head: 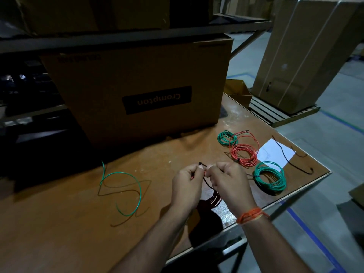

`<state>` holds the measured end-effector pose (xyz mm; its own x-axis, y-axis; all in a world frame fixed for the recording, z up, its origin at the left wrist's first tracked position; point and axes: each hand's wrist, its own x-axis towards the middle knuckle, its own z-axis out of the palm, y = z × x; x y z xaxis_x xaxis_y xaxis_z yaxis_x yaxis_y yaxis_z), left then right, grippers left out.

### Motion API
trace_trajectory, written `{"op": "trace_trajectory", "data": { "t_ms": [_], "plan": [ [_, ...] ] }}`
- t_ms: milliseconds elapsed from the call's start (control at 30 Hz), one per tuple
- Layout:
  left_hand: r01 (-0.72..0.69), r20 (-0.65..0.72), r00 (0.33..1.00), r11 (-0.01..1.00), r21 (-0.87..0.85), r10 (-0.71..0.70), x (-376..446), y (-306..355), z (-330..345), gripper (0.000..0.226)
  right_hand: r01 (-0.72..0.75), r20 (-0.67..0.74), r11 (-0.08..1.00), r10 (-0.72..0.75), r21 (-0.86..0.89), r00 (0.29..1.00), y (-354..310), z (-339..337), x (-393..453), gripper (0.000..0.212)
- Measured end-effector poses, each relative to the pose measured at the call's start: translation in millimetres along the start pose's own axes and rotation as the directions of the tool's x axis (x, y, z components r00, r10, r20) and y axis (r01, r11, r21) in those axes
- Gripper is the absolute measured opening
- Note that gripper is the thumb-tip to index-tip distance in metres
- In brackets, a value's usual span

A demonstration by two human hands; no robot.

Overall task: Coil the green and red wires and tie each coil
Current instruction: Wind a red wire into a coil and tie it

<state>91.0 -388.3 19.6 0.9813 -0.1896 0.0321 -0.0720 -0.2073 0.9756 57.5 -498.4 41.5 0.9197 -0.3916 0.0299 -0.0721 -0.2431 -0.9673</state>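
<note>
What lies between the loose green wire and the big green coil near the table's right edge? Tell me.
In the head view, both hands, left and right, tying a red coil, sit between the loose green wire and the big green coil.

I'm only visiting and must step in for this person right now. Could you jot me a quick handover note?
Left hand and right hand: both pinch a black tie at a red coil held above the table.
Done: two green coils and red coils lie at the table's right; at least two look tied.
Left: finish this tie, then coil and tie the loose green wire. Spare ties lie by the white paper.
</note>
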Motion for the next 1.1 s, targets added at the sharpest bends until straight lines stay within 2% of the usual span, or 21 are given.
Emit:
{"op": "trace_trajectory", "data": {
  "t_ms": [900,1033,1100],
  "plan": [
    [-0.020,0.013,1.000,1.000,0.008,0.020,-1,-4,-5,0.038,-0.062,0.005,0.992,0.062,0.114,0.998,2,9,0,0.022],
    [-0.080,0.044,0.996,0.995,0.061,0.078,1,-8,-7,0.036,-0.082,0.003,0.993,0.082,0.082,0.997,-1,8,-1,0.024],
    [-0.136,0.083,0.988,0.985,0.110,0.127,2,-11,-8,0.033,-0.053,-0.003,0.998,0.053,-0.030,0.999,0,3,1,0.026]
  ]
}}
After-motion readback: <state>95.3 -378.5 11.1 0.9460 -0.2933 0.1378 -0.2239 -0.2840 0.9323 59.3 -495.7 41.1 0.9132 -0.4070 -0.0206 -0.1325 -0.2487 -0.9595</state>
